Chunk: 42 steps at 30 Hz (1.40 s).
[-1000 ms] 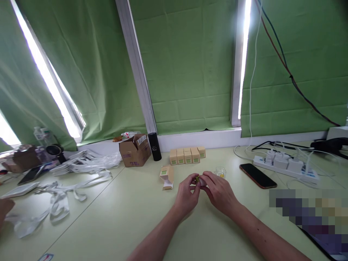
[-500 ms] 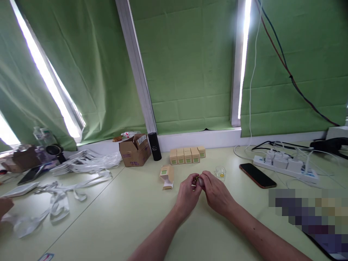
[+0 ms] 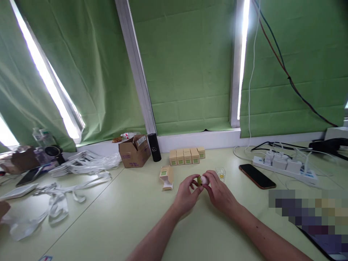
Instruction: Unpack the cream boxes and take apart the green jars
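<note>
Both my hands meet over the middle of the pale green table (image 3: 122, 217). My left hand (image 3: 186, 195) and my right hand (image 3: 220, 194) pinch a small white and green object (image 3: 202, 180) between their fingertips. Just left of them an open tan box (image 3: 166, 175) with a green label lies with its flap out. A small clear container (image 3: 220, 173) with something yellow inside stands right behind my right hand. A row of several closed tan boxes (image 3: 187, 156) lines up farther back.
A brown cardboard carton (image 3: 134, 151) and a black cylinder (image 3: 154, 146) stand near the window sill. A dark phone (image 3: 257, 175) and a white power strip (image 3: 285, 166) with plugs lie at right. White straps (image 3: 67, 185) spread at left, where another person's hand (image 3: 3, 209) shows at the edge.
My hands have shifted slightly and turned the small object, so its white part now shows between the fingertips. The other person's hand at left has drawn back toward the edge.
</note>
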Each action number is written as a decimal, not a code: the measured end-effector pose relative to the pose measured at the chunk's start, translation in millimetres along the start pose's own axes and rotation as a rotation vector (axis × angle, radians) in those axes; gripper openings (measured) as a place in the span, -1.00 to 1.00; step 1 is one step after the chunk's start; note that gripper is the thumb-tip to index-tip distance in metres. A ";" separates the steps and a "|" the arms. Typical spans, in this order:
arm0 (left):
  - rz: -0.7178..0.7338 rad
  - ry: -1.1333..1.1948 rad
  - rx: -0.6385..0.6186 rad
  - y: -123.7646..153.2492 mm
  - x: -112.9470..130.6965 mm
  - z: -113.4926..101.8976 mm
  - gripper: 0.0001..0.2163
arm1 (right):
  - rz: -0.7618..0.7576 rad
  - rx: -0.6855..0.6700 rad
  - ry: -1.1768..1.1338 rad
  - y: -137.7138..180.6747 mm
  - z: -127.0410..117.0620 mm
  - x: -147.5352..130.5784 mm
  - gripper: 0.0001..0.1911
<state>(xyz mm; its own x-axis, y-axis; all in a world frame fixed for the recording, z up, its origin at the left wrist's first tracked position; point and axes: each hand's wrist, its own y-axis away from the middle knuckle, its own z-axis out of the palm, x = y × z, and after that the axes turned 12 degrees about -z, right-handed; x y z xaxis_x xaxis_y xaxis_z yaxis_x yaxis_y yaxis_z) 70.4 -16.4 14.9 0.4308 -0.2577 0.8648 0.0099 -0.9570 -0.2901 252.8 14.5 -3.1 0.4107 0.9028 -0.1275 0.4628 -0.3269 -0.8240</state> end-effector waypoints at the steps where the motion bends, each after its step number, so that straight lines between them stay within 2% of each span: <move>1: 0.017 -0.037 0.022 0.5 0.5 -0.9 -0.61 | 0.018 0.020 -0.021 0.9 0.9 0.7 -0.76; 3: 0.035 -0.077 0.058 1.3 1.5 -1.9 -0.57 | 0.051 0.055 -0.054 1.4 2.6 0.4 -0.77; 9: 0.041 -0.048 0.092 0.5 2.4 -1.6 -0.65 | 0.230 0.151 -0.229 -4.8 4.2 -5.9 -0.74; 16: 0.082 -0.034 0.131 1.0 1.4 2.7 -0.68 | 0.481 0.240 -0.549 -10.6 8.7 -9.8 -0.56; 20: 0.111 -0.008 0.180 -1.1 -4.9 1.9 -0.70 | 0.631 0.376 -0.730 -9.9 10.2 -1.7 -0.46; 24: 0.077 0.040 0.249 -7.1 -15.3 -1.8 -0.69 | 0.757 0.508 -1.045 -9.8 6.1 7.0 -0.48; 27: 0.039 0.079 0.277 -10.7 -20.7 -3.3 -0.68 | 0.795 0.496 -1.206 -10.6 2.5 8.1 -0.52; 33: 0.013 0.115 0.305 -11.5 -22.6 -3.6 -0.65 | 0.807 0.434 -1.345 -14.4 -5.1 3.6 -0.55; 36: 0.004 0.118 0.320 -11.9 -22.4 -3.8 -0.63 | 0.787 0.406 -1.369 -16.7 -10.1 0.3 -0.58; 42: 0.010 0.135 0.342 -13.5 -23.4 -3.0 -0.62 | 0.769 0.451 -1.298 -20.6 -15.3 -4.7 -0.52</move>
<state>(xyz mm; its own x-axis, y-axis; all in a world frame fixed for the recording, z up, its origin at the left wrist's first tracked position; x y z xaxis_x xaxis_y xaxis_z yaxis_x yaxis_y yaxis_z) 57.5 2.2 -0.2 0.3100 -0.3040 0.9008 0.3172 -0.8602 -0.3994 253.4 12.8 22.8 -0.6095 0.2585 -0.7495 0.1080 -0.9095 -0.4015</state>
